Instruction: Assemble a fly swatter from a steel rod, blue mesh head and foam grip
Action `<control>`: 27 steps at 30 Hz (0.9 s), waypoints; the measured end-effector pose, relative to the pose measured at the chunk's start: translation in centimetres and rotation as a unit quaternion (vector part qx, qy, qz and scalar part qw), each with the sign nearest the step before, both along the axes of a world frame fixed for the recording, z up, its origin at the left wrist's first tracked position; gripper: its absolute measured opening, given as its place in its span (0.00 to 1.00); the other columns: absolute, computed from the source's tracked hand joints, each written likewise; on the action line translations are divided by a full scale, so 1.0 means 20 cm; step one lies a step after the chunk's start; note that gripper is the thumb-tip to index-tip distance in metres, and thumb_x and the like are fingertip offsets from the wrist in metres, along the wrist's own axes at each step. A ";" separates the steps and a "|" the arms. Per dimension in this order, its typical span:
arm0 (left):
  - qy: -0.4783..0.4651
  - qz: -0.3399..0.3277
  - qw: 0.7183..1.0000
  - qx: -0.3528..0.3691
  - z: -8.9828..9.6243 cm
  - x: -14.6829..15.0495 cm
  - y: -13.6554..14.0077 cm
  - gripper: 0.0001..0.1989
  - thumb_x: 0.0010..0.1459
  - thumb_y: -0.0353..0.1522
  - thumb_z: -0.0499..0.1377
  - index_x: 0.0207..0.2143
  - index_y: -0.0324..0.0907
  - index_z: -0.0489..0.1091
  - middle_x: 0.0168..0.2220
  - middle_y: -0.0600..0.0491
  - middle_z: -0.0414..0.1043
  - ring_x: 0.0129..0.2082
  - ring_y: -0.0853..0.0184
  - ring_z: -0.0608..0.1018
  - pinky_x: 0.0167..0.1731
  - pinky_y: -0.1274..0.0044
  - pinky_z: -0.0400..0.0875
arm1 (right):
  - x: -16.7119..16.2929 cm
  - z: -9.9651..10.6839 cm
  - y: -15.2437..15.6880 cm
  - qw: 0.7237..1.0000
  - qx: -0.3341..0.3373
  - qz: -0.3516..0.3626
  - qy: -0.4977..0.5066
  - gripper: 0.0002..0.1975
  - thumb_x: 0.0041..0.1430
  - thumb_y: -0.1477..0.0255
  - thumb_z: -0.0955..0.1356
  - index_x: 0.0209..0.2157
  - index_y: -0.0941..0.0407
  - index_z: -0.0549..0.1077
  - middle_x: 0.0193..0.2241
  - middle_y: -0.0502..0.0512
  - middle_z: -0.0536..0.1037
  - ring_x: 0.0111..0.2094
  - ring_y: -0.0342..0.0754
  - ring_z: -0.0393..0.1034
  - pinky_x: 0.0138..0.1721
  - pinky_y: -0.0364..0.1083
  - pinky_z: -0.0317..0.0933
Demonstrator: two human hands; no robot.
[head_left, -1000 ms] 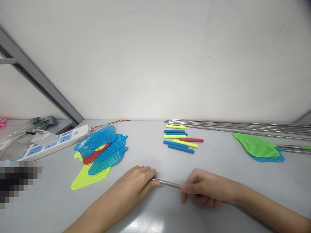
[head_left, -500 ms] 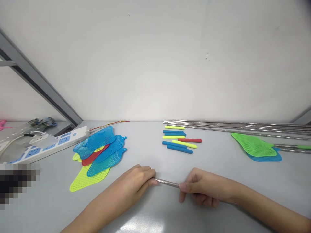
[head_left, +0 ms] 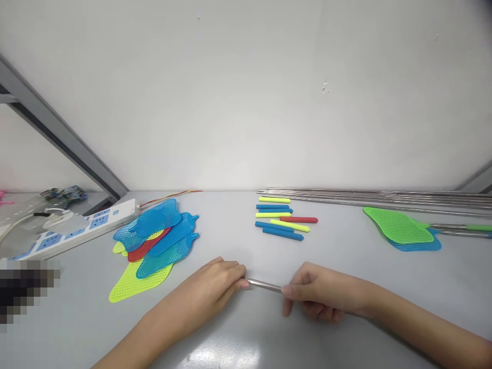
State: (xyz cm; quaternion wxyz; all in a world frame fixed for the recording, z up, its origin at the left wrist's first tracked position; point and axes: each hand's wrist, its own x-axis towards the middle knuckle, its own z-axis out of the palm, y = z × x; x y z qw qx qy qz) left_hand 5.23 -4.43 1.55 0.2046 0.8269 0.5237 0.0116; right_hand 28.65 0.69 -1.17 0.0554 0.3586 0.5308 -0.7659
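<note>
A thin metal rod [head_left: 265, 285] runs between my two hands, just above the grey table. My left hand [head_left: 221, 279] is closed round its left end, which is hidden in the fingers. Thumb and fingers of my right hand [head_left: 317, 293] pinch the rod further right, and its far part passes under my right forearm. Beyond my hands lie several coloured handle sleeves, among them a red one [head_left: 299, 220] and a blue one [head_left: 283, 234]. To the left is a pile of fly swatter heads, with a yellow one [head_left: 132, 287] at the front and blue ones [head_left: 169, 253] above.
Several metal rods [head_left: 346, 196] lie along the wall. At the right are a green swatter [head_left: 402, 226] and a blue swatter [head_left: 423, 246], both on rods. A white power strip [head_left: 125, 209] with a plugged-in adapter stands at the left, beside a metal frame post [head_left: 77, 138].
Both hands keep their hold on the metal rod and hardly move. The whole view has shifted slightly; the swatter heads and sleeves lie as before.
</note>
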 end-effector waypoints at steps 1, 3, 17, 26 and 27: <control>0.003 -0.003 1.000 0.004 0.00 0.00 0.00 0.17 0.61 0.40 0.39 0.27 0.43 0.61 0.28 0.56 0.65 0.31 0.68 0.67 0.31 0.77 0.57 | 0.00 0.00 0.00 1.000 0.001 0.001 0.001 0.20 0.50 0.56 0.63 0.30 0.60 0.73 0.13 0.43 0.52 0.13 0.34 0.42 0.11 0.35 0.36; 0.007 -0.005 1.000 0.009 -0.01 0.00 0.00 0.17 0.62 0.40 0.40 0.27 0.43 0.61 0.28 0.56 0.65 0.31 0.68 0.66 0.31 0.77 0.57 | 0.00 0.00 0.00 1.000 0.001 0.003 0.002 0.20 0.50 0.56 0.63 0.30 0.60 0.73 0.13 0.43 0.51 0.13 0.34 0.42 0.10 0.35 0.36; 0.006 -0.043 0.997 0.056 -0.01 0.01 0.01 0.15 0.62 0.35 0.41 0.26 0.41 0.60 0.26 0.56 0.64 0.27 0.70 0.66 0.29 0.78 0.57 | 0.00 0.00 0.00 1.000 -0.004 0.000 0.001 0.21 0.48 0.55 0.64 0.29 0.60 0.73 0.13 0.42 0.51 0.13 0.34 0.42 0.10 0.35 0.35; 0.026 -0.064 0.993 0.096 -0.07 0.04 0.02 0.12 0.60 0.27 0.42 0.24 0.41 0.58 0.24 0.55 0.64 0.23 0.70 0.63 0.25 0.78 0.56 | 0.01 0.00 -0.01 0.999 0.027 0.002 -0.021 0.21 0.50 0.55 0.63 0.29 0.59 0.72 0.12 0.43 0.52 0.12 0.34 0.44 0.09 0.34 0.38; 0.025 -0.062 0.993 0.096 -0.07 0.05 0.01 0.12 0.60 0.27 0.42 0.24 0.41 0.57 0.24 0.55 0.64 0.23 0.69 0.63 0.25 0.78 0.56 | 0.01 0.00 -0.01 0.999 0.036 0.004 -0.026 0.21 0.50 0.55 0.63 0.30 0.59 0.73 0.12 0.43 0.53 0.12 0.34 0.45 0.09 0.34 0.39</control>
